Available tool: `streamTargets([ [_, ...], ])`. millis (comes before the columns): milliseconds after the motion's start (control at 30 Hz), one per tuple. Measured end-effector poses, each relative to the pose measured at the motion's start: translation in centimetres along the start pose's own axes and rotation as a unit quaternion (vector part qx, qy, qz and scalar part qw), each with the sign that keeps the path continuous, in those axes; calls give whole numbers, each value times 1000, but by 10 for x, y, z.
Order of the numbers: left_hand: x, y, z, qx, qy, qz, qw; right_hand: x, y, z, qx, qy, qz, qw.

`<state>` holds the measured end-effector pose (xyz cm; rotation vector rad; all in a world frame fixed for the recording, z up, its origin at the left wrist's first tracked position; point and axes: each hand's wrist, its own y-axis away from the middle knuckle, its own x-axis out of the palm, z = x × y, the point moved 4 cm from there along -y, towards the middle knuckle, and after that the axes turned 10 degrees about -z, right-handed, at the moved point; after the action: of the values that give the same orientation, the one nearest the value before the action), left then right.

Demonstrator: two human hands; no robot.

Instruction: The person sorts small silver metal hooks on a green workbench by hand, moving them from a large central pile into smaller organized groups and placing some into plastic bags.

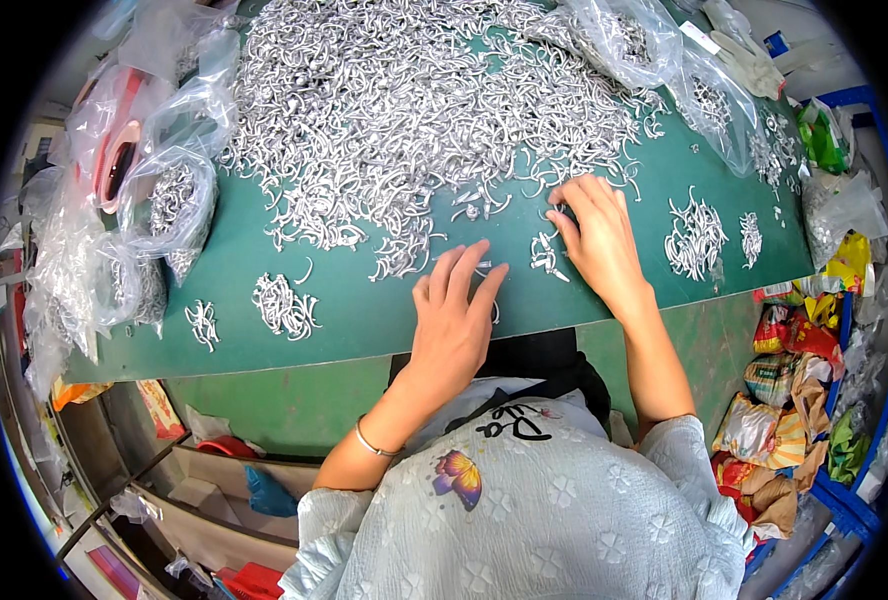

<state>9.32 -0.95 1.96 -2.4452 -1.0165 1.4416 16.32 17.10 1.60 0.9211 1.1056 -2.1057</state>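
A large heap of small curved silver-grey metal pieces (394,100) covers the far part of the green table (404,315). My left hand (454,325) is over the near edge of the heap, its fingers bent but apart, with a few pieces showing around the fingertips. To the right, my right hand (602,240) is at the heap's edge. Its thumb and forefinger come together around a small metal piece, partly hidden. Below its thumb lies a little cluster of pieces (546,256). Loose pieces (479,203) lie between the hands.
Small piles sit near the front edge: two at left, a larger pile (284,307) and a smaller one (202,325), and two at right, a larger pile (696,238) and a narrow one (751,240). Clear plastic bags (179,205) of pieces flank the heap. A blue rack (849,510) holds packages.
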Motion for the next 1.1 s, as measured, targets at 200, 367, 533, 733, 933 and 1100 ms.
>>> streamTargets([
  [200,5,6,20,16,61,61,996,-7,2,-12,60,-82,-6,995],
  [367,9,11,19,-55,151,-6,987,-11,0,-19,36,-48,-22,998],
  [533,5,3,20,-70,141,-74,985,-21,0,-19,71,-76,-61,993],
  [733,5,19,21,-118,182,-65,974,-10,18,23,37,-235,-1,971],
  [933,-5,18,19,-85,182,-70,977,4,29,54,-83,-184,68,977],
  [1100,-16,19,21,-62,113,-47,991,-6,27,38,-42,-168,21,985],
])
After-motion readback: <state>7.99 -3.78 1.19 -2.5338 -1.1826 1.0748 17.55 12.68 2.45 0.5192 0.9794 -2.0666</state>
